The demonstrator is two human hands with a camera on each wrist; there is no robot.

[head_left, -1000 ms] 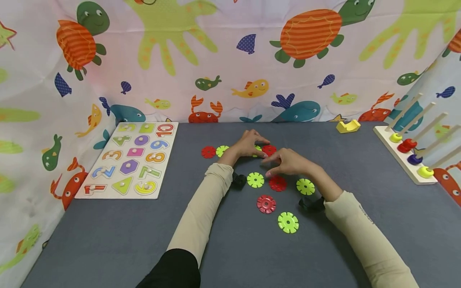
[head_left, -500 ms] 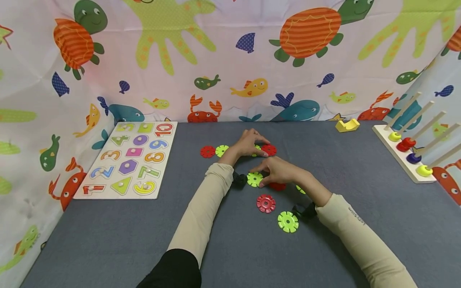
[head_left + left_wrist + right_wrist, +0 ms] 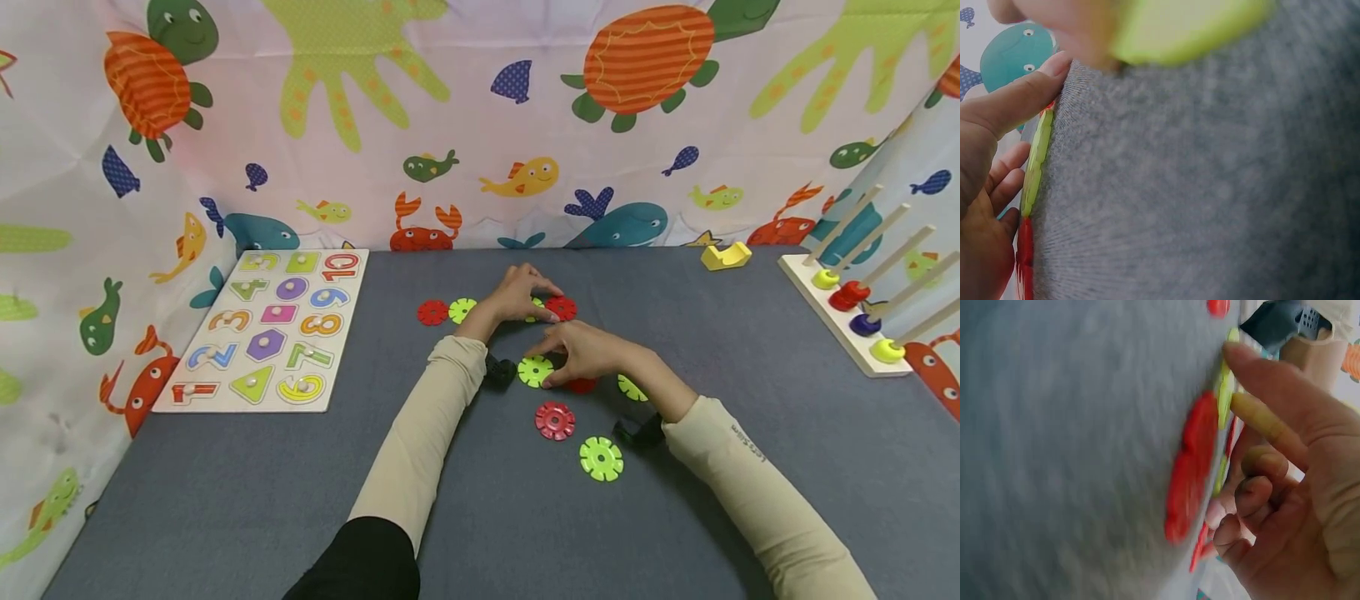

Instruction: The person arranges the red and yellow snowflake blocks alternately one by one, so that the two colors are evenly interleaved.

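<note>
In the head view, notched plastic discs in red and green form a short row on the grey table. The left hand (image 3: pixel 513 297) arches over this row. Its thumb and index fingertips sit at opposite edges of the red disc (image 3: pixel 566 307) at the right end, and a green disc (image 3: pixel 537 303) beside it is partly hidden. Nearer the body, the right hand (image 3: pixel 592 350) pinches another green disc (image 3: pixel 532 372) by its edge, low at the tabletop. In the right wrist view, thumb and finger meet that green disc (image 3: pixel 1225 403), and a red disc (image 3: pixel 1191 465) lies close below.
Under the right hand a red disc (image 3: pixel 582 386) partly shows. Further loose discs include a green one (image 3: pixel 632 389), a red one (image 3: pixel 555 422) and a green one (image 3: pixel 602 459). A number puzzle board (image 3: pixel 341 333) lies left; a peg stand (image 3: pixel 840 321) and yellow block (image 3: pixel 726 257) stand right.
The right hand has moved left and closed its thumb and finger on the green disc, covering part of the red disc beside it. The left hand has stayed at the row.
</note>
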